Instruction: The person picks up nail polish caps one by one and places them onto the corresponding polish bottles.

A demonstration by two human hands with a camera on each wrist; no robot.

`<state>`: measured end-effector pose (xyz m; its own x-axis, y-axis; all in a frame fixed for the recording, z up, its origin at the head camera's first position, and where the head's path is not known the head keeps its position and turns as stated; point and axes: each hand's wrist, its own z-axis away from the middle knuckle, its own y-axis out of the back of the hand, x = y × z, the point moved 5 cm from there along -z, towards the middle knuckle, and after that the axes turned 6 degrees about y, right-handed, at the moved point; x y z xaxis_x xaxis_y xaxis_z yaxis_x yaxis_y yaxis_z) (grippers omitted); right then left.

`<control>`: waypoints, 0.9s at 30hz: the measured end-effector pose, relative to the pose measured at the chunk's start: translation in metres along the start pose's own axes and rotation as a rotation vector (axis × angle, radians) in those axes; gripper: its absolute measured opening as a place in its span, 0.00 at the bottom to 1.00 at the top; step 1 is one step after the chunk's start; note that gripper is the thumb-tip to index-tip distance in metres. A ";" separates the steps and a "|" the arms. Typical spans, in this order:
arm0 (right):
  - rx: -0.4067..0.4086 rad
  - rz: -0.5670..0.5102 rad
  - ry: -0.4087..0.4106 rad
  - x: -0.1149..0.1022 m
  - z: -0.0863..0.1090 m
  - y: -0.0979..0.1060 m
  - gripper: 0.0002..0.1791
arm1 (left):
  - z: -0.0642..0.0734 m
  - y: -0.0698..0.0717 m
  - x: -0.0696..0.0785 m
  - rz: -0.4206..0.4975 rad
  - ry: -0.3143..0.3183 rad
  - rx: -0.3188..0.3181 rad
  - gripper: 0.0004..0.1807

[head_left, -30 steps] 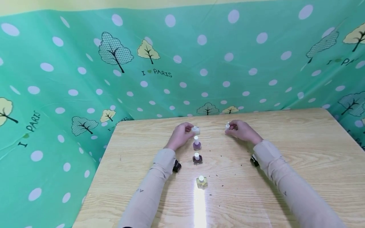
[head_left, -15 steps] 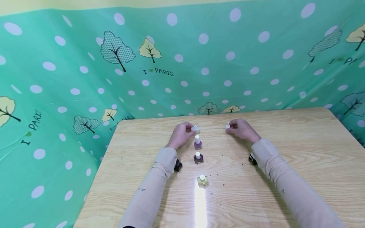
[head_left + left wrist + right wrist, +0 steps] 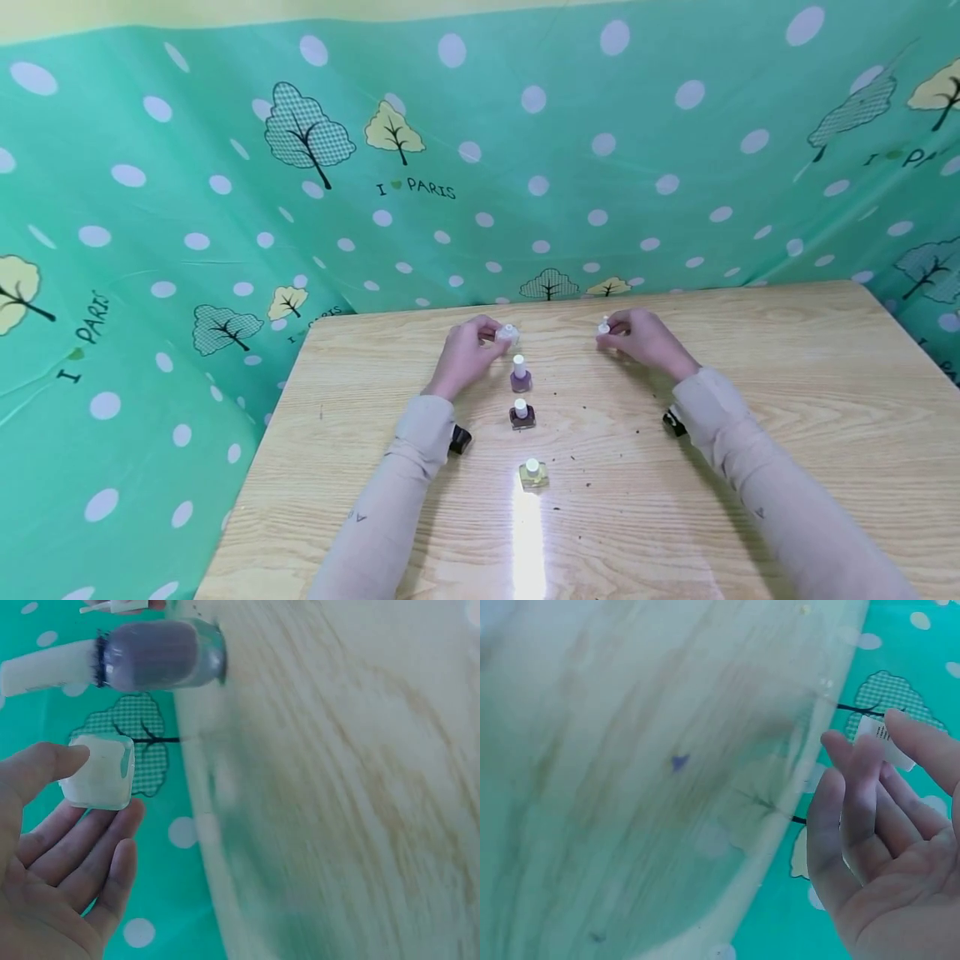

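My left hand (image 3: pixel 468 354) pinches a small nail polish bottle (image 3: pixel 105 772) with whitish polish between thumb and fingers. The bottle's white cap is off, and its neck shows in the head view. Across from it, my right hand (image 3: pixel 648 337) pinches the white brush cap (image 3: pixel 603 328), brush end upward, between thumb and fingertips. In the right wrist view the cap (image 3: pixel 885 742) is partly covered by the fingers. Just in front of my left hand stands a purple nail polish bottle (image 3: pixel 521 379) with its white cap on.
A dark nail polish bottle (image 3: pixel 522 417) and a yellow one (image 3: pixel 533 475) stand in line toward me on the wooden table (image 3: pixel 360 392). Small dark specks lie to their right. A green dotted cloth (image 3: pixel 450 125) hangs behind the table's far edge.
My left hand has shifted slightly left and away with the whitish bottle. My right hand has moved up a little with the brush cap. The standing bottles stay where they were.
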<state>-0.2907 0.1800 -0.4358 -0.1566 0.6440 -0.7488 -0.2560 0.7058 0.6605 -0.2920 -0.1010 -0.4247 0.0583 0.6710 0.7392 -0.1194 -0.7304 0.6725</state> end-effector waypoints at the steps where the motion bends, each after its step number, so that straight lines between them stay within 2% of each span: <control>1: 0.001 -0.002 0.007 -0.001 0.002 0.001 0.20 | 0.002 0.001 0.002 0.001 -0.008 0.004 0.18; 9: 0.044 0.015 0.068 -0.014 0.018 0.006 0.15 | 0.018 0.011 0.014 0.003 -0.120 0.071 0.15; 19: 0.105 0.038 0.182 -0.036 0.045 0.012 0.16 | 0.043 0.024 0.022 0.044 -0.228 0.152 0.14; 27: 0.144 0.049 0.322 -0.067 0.063 0.015 0.15 | 0.065 0.029 0.032 0.051 -0.295 0.149 0.14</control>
<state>-0.2237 0.1660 -0.3726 -0.4638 0.5684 -0.6795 -0.1069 0.7255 0.6799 -0.2295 -0.1092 -0.3790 0.3433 0.5828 0.7365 0.0158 -0.7877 0.6159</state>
